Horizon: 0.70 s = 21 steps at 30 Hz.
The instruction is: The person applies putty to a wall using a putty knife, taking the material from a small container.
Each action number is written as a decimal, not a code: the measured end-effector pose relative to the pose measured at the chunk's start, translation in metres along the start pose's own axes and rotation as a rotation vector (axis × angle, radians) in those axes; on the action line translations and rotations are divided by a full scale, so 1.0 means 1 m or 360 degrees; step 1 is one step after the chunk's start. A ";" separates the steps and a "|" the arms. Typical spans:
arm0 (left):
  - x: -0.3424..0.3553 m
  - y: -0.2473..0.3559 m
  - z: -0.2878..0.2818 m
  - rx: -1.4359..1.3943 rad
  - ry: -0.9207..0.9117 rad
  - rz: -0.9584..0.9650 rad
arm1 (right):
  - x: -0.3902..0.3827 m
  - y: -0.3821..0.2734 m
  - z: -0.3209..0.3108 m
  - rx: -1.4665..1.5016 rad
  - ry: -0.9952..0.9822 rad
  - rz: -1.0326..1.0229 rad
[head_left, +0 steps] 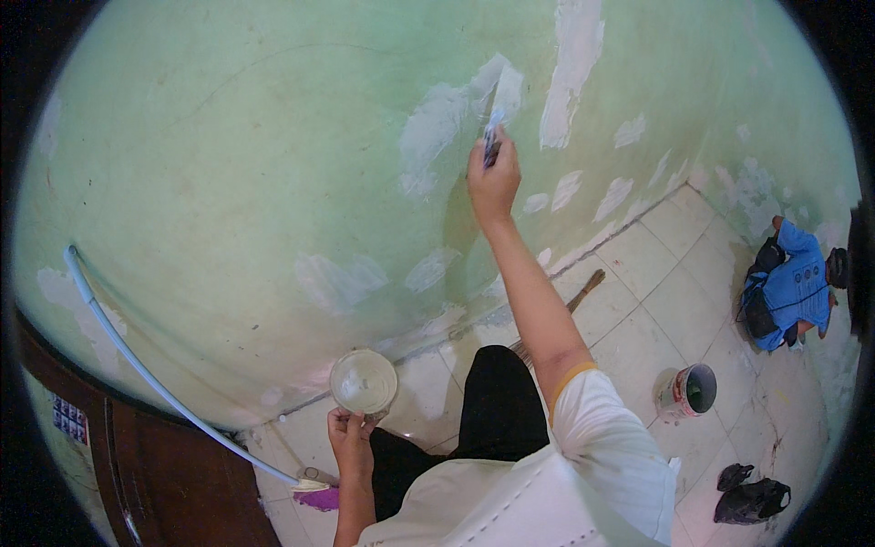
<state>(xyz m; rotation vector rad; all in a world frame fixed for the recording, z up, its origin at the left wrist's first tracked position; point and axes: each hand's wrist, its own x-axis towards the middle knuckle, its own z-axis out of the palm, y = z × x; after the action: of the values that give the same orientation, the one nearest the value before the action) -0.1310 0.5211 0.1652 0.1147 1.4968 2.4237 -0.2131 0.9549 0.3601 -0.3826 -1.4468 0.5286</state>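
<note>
My right hand [495, 182] is closed round the handle of a putty knife [493, 137] and reaches up to the green wall [301, 137]. The tool's blade lies at a whitish putty patch [507, 87], partly blurred. Low on the left, my left hand [351, 438] grips a round, pale plastic tub [364, 381] by its near rim. A light, whitish layer shows inside the tub; how deep it is I cannot tell. More white putty patches [572, 73] are spread over the wall.
On the tiled floor stand a paint can [687, 392] and a black plastic bag [752, 501]. A person in blue [791, 283] is low by the right wall. A brown stick [588, 287] lies near my knee. A light-blue pole [146, 376] leans left, beside dark wooden furniture [182, 465].
</note>
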 end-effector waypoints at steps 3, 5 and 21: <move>0.002 -0.002 -0.003 0.0003 0.0036 -0.0024 | 0.023 0.007 0.010 -0.0039 0.0058 -0.0042; 0.003 -0.004 -0.004 -0.0012 0.0044 -0.0039 | 0.007 0.006 0.015 -0.0120 -0.0125 0.0008; 0.006 -0.004 0.001 -0.0071 0.0016 -0.0019 | -0.013 -0.004 0.025 -0.0147 -0.0207 0.0042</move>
<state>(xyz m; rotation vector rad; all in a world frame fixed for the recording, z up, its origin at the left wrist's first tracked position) -0.1360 0.5256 0.1618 0.0841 1.4426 2.4499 -0.2377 0.9427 0.3533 -0.4480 -1.5973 0.5167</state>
